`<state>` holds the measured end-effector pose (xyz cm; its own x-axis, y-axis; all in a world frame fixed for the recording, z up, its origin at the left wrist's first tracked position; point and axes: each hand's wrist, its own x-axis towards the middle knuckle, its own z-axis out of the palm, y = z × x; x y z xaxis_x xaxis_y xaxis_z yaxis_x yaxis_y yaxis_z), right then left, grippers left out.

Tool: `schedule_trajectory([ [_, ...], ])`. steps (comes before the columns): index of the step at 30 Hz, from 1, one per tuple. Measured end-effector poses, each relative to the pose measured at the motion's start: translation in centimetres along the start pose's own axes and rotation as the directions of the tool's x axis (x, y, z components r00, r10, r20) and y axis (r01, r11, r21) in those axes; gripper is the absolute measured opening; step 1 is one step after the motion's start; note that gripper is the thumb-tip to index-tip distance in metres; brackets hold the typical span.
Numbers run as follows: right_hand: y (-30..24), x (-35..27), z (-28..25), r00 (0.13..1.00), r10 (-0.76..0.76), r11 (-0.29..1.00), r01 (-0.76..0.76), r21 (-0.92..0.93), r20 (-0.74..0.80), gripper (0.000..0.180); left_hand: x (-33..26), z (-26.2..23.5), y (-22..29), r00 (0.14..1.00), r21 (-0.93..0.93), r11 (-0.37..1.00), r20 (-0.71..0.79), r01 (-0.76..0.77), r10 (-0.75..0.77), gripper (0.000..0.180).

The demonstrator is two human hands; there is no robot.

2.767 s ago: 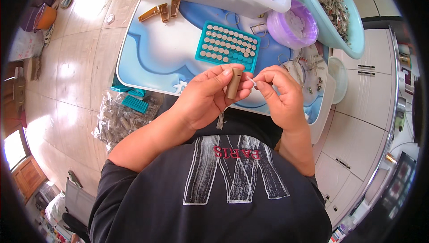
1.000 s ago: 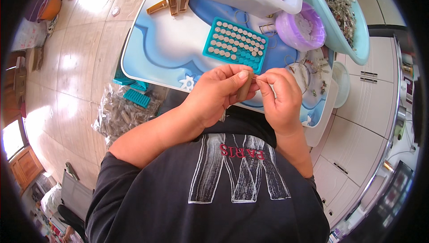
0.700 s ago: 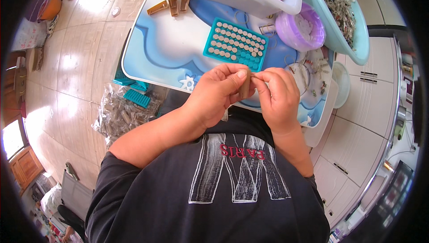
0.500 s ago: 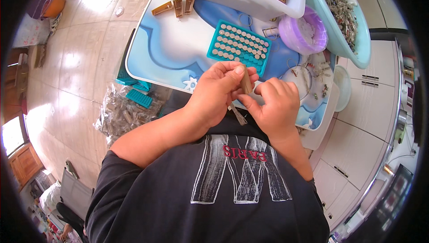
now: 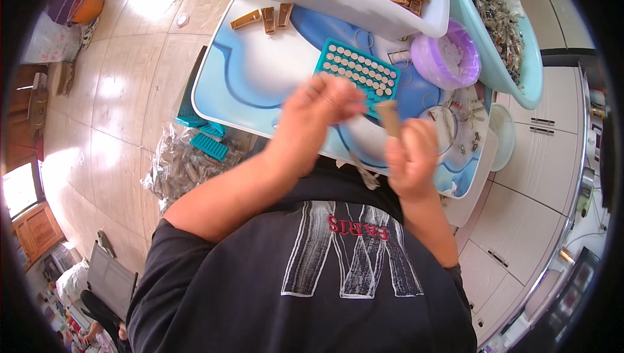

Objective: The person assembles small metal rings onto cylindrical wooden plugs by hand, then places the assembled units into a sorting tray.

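from where i stand, the brown tube [image 5: 389, 117] is in the right hand [image 5: 413, 155], held up in front of the person just over the near side of the table [image 5: 250, 74], its free end leaning toward eleven o'clock. the right fingers are folded round its lower end, leaving the upper part bare. at nine o'clock from the tube, apart from it, the left hand [image 5: 316, 105] is a blur; its fingers look drawn together, but i can't tell whether anything is pinched there. the tube looks light and stiff to me, a plain straight thing that would take a firm grip without squashing, though i can't tell if it is hollow. its surface seems dull rather than slick, so i'd guess it won't slip much. i'd hold it round the side near the middle, thumb against fingers, keeping both ends free. at seven o'clock from it hang some pale strands [image 5: 364, 171], likely limp and easy to snag; what they're fixed to isn't clear. at eleven o'clock lies the teal tray [image 5: 395, 88] of pale discs [image 5: 351, 64], partly behind the left hand, and between one and two o'clock the purple bowl [image 5: 426, 61].
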<state>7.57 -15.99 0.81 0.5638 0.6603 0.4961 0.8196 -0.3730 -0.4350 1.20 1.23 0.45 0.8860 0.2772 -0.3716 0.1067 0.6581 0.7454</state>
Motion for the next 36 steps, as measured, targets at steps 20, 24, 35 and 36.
schedule_trajectory([
  [20,19.6,-29.5,-12.0,-0.34,0.937,-0.299,-0.902,0.311,-0.086,0.041,10.1,-9.1,7.1,0.771,0.985,0.061,0.085,-0.159,0.631,0.025],
  [24,21.2,-30.2,-12.0,-0.248,0.95,-0.21,-0.957,0.199,-0.19,0.035,9.6,-8.6,6.5,0.775,0.803,0.474,-0.024,-0.361,0.631,0.024],
  [35,7.2,-4.8,-6.1,0.932,0.328,0.861,-0.363,-0.358,-0.156,0.011,2.3,-1.4,3.0,0.996,0.101,0.991,0.001,0.089,-0.089,0.023],
  [36,7.6,-4.5,-5.6,0.942,0.327,0.847,-0.328,-0.418,-0.077,0.01,1.7,-1.1,2.5,0.989,0.113,0.984,0.041,0.139,-0.145,0.022],
])
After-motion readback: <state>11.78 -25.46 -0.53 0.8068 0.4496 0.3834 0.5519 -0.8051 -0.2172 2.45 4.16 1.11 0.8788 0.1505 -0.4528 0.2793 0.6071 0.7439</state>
